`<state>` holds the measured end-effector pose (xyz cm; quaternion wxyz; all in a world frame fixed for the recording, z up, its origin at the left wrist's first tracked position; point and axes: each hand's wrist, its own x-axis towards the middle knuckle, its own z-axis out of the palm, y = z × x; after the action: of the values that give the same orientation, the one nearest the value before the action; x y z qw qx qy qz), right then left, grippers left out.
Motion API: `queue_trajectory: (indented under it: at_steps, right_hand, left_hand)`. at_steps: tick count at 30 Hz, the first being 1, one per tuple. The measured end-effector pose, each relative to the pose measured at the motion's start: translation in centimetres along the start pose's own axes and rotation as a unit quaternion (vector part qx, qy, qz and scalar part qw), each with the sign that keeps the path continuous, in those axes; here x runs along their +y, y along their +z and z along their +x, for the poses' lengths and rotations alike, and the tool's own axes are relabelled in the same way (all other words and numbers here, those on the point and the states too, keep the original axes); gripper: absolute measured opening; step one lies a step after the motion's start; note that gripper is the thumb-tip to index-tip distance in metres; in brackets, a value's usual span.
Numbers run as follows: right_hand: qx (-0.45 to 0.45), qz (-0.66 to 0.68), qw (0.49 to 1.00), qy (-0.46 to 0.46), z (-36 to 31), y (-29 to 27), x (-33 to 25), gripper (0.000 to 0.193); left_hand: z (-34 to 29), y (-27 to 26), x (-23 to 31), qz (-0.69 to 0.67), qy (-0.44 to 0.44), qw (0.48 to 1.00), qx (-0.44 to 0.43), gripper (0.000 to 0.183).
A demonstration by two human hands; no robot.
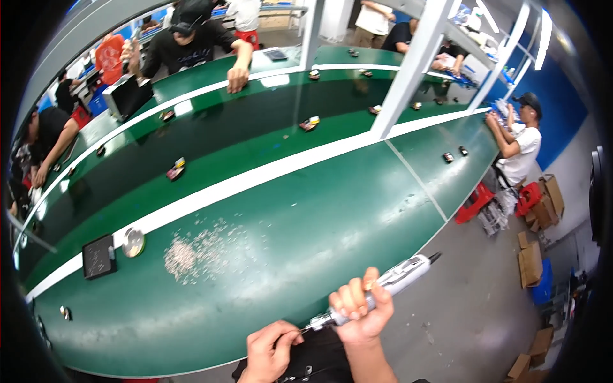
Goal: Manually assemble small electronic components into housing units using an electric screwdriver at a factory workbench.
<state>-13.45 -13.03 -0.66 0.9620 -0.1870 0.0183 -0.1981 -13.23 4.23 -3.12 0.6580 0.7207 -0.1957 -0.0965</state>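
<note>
An electric screwdriver (402, 273) with a light grey body lies across my right hand (363, 307), whose fingers wrap round its grip. Its cord end points up to the right, its bit down to the left. At the bit's tip my left hand (273, 350) pinches with thumb and forefinger; whether a screw sits there is too small to tell. Both hands are just off the near edge of the green table (306, 236). A loose heap of tiny pale pieces (182, 256) is spread on the table ahead and to the left.
A black tray (99, 257) and a small round dish (133, 242) stand at the left. Past a white strip, a conveyor belt (242, 153) carries several small assemblies (175, 169). A white post (408, 73) rises at the table's far side. Several people work around it; cardboard boxes (530, 262) stand right.
</note>
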Motion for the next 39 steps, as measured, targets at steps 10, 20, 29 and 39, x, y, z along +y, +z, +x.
queue_trajectory:
  at_steps: [10,20,29,39]
  right_hand:
    - [0.002,0.0,1.0,-0.018,0.0,-1.5,0.0,0.014]
    - [-0.029,0.027,0.999,-0.019,1.6,-2.2,0.0,0.014]
    - [0.026,0.053,0.998,0.012,2.3,-3.0,1.1,0.013]
    - [-0.01,0.08,0.996,0.037,2.0,-4.1,1.1,0.013]
  left_hand:
    - [1.4,-0.5,0.8,0.128,0.05,0.989,-0.049,0.006]
    - [2.1,-1.4,-0.1,0.073,0.028,0.996,-0.034,0.041]
    - [6.1,-12.6,2.3,0.357,0.048,0.93,0.075,0.021]
    - [22.6,-23.4,-4.2,0.56,-0.035,0.809,0.175,0.047]
